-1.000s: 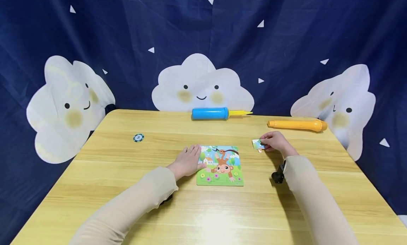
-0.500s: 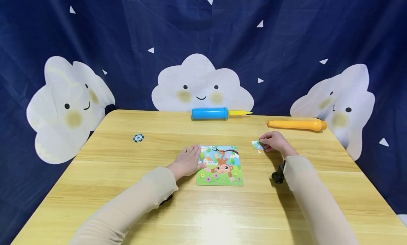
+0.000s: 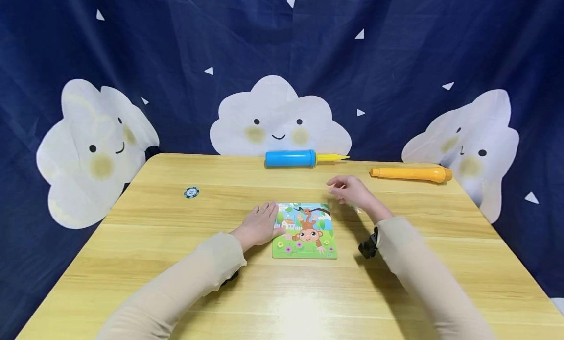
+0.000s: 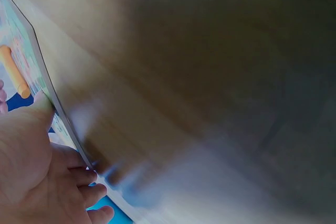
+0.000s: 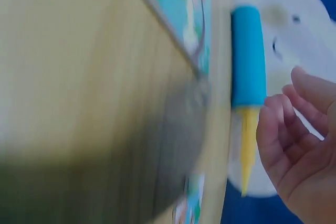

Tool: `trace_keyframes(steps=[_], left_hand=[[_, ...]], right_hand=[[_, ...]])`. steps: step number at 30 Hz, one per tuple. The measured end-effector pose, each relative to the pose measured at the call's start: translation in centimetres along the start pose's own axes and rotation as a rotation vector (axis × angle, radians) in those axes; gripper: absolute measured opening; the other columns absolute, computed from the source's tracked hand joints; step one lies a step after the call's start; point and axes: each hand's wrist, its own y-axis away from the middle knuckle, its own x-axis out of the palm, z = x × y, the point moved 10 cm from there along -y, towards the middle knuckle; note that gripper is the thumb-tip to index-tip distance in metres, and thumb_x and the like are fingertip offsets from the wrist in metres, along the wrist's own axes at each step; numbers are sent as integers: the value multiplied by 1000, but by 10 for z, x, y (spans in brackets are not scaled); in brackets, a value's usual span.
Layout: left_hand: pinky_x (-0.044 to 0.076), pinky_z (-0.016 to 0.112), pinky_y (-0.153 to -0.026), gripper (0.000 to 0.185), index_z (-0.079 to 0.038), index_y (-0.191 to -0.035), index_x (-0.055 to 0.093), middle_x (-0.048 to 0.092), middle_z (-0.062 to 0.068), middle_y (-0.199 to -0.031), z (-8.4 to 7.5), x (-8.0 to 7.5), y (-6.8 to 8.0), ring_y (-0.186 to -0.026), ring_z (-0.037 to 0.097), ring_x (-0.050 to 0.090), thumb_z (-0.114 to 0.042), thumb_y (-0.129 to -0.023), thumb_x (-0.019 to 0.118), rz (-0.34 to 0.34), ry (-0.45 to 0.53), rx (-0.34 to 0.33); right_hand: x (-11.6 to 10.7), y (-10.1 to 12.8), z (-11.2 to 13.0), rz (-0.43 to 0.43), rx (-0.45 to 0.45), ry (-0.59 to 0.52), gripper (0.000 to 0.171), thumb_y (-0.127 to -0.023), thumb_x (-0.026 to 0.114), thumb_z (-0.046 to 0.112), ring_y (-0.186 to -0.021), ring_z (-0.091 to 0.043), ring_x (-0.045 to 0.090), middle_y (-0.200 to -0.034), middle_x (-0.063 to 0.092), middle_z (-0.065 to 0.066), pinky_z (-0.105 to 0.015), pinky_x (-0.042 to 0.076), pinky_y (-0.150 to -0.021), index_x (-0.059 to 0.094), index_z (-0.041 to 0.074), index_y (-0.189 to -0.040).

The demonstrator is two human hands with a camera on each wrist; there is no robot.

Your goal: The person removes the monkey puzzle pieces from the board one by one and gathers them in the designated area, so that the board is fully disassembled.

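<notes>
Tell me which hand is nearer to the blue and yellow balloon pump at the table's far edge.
Right. The right hand hovers just in front of the blue and yellow balloon pump, slightly to its right; the left hand lies farther off, flat at the monkey puzzle board's left edge.

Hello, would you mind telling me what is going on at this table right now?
A person is working on a monkey puzzle board on a wooden table. The left hand rests flat on the board's left edge. The right hand hovers by the board's top right corner, blurred, fingers loosely curled; whether it holds a piece is unclear. A small piece seems to lie beneath it. A blue pump, an orange pump and a small chip lie farther off.
</notes>
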Motion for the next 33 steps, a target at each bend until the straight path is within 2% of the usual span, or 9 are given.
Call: trace_keyframes(steps=[5, 8, 12, 14, 19, 23, 29, 33], left_hand=[[13, 42, -110, 74, 2, -145, 17, 15, 15, -151, 0, 1, -1, -137, 28, 13, -50, -95, 36, 11, -11, -1], [13, 42, -110, 74, 2, -145, 18, 15, 16, -151, 1, 2, -2, -137, 28, 13, -50, -95, 36, 13, -9, -4], [13, 42, -109, 74, 3, -145, 19, 16, 16, -150, 1, 1, -2, -137, 28, 14, -50, -95, 36, 13, -7, -4], [13, 42, -109, 74, 3, -145, 19, 16, 16, -150, 0, 1, -2, -137, 28, 14, -50, -95, 36, 12, -7, -3], [14, 42, -109, 74, 3, -145, 19, 16, 16, -150, 0, 0, -1, -137, 28, 14, -50, -95, 37, 13, -8, -8], [14, 42, -109, 74, 2, -145, 19, 16, 15, -150, 0, 0, 0, -137, 28, 14, -50, -95, 36, 17, -20, -8], [13, 42, -110, 74, 2, -145, 18, 16, 15, -151, 0, 0, 0, -137, 27, 14, -50, -95, 36, 20, -24, -10], [13, 42, -110, 74, 2, -145, 18, 16, 15, -150, 0, -1, 0, -137, 27, 14, -50, -95, 36, 18, -18, -12]], right_hand=[[41, -1, 21, 104, -123, 88, 31, -89, 61, 8, -69, -29, 55, -90, 55, -10, -38, 51, -59, 57, -4, -118], [66, 1, 29, 196, -201, 134, 31, -88, 62, 5, -66, -25, 57, -89, 56, -10, -32, 49, -57, 58, -3, -117], [90, 3, 34, 283, -274, 208, 30, -87, 62, 4, -69, -19, 55, -89, 55, -9, -28, 48, -62, 60, -2, -116], [96, 3, 36, 293, -293, 274, 31, -87, 63, 6, -71, -16, 50, -88, 54, -7, -28, 46, -65, 60, -1, -117], [106, 4, 39, 322, -296, 435, 40, -86, 66, 11, -69, -15, 43, -81, 49, -5, -26, 39, -62, 58, 4, -124], [111, 4, 38, 348, -258, 498, 46, -86, 66, 14, -67, -16, 39, -80, 46, -6, -25, 35, -58, 55, 7, -129], [111, 3, 35, 332, -224, 514, 45, -85, 67, 16, -68, -16, 41, -82, 46, -6, -24, 35, -57, 56, 9, -129], [110, 2, 36, 324, -208, 471, 42, -84, 68, 12, -71, -17, 42, -84, 48, -7, -25, 36, -60, 59, 7, -125]])
